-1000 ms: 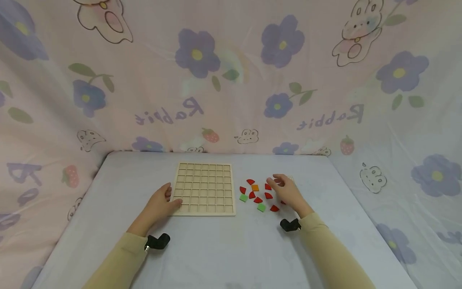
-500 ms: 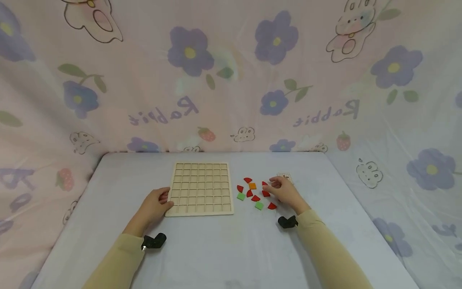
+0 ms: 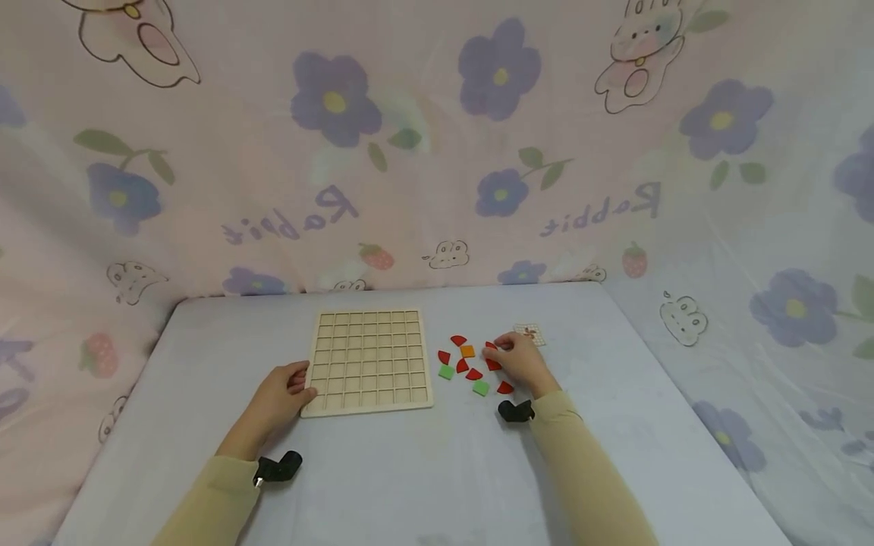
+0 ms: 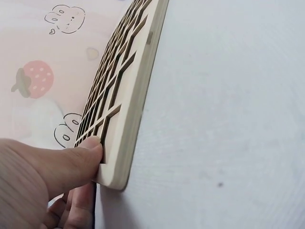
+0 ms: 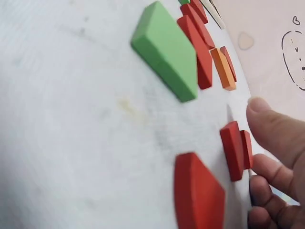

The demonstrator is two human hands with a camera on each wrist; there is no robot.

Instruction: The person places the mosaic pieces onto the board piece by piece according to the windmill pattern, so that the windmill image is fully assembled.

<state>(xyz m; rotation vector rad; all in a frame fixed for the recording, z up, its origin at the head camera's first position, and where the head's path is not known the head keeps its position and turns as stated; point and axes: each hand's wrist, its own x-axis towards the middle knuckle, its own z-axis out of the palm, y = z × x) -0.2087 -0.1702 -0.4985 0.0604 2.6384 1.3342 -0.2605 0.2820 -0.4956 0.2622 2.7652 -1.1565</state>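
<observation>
My left hand (image 3: 276,398) holds the pale wooden grid board (image 3: 369,360) by its near left corner. In the left wrist view the thumb (image 4: 71,164) presses on the corner and the fingers lie by the edge, partly hidden. To the board's right, my right hand (image 3: 522,362) hovers over two red quarter-round pieces (image 3: 494,365). In the right wrist view its thumb (image 5: 276,129) is stretched out above these red pieces (image 5: 232,150), with the index finger close beside the farther one. Nothing is seen gripped in it.
Several more red pieces (image 3: 474,374), an orange square (image 3: 467,351) and two green squares (image 3: 481,387) lie loose between board and right hand. A small patterned card (image 3: 529,334) lies behind that hand. Patterned cloth (image 3: 410,152) hangs behind the white table (image 3: 396,485).
My right hand has shifted slightly left over the red pieces and its fingers have lowered, uncovering the card. The left hand has drawn back toward the board's edge. The head view has turned right.
</observation>
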